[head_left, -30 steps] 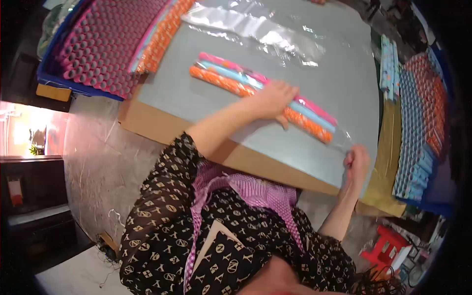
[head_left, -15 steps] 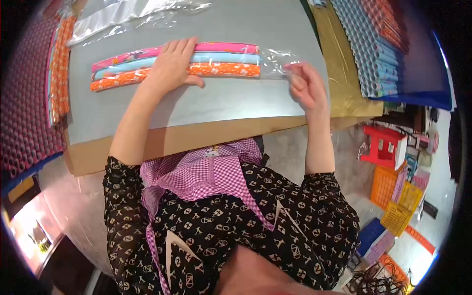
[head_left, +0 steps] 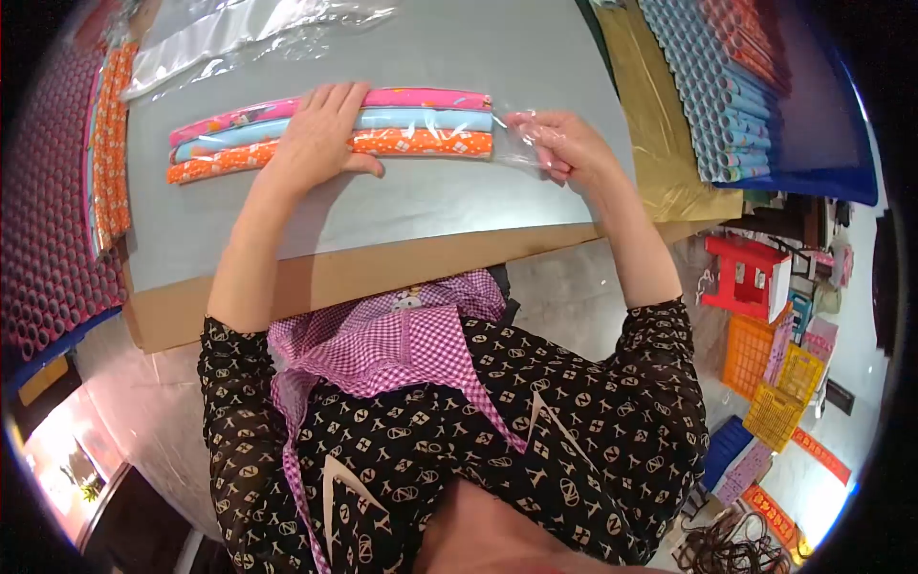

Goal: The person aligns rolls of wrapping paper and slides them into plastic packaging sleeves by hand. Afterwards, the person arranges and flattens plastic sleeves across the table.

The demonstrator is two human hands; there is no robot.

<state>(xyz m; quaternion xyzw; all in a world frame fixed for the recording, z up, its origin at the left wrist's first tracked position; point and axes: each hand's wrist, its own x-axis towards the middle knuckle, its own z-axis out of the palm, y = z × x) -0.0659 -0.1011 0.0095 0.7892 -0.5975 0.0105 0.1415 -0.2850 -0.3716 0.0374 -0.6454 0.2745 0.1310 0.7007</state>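
Three patterned rolls lie side by side inside a clear plastic bag: a pink roll, a light blue roll and an orange roll. My left hand rests flat across them near their middle, fingers stretched over the pink one and thumb apart at the orange one. At the right end, the loose end of the clear plastic bag sticks out past the rolls. My right hand pinches this end, its fingers closed on the film. The grey tabletop lies under the bag.
More clear plastic bags lie at the back left. Stacked rolls stand on both sides, with pink rolls at left and light blue rolls at right. A red stool and a yellow crate are at lower right.
My right hand has moved left and turned inward, and its fingers are closed on the bag's end. The bag with the rolls has shifted slightly left in view; my left hand stays on it.
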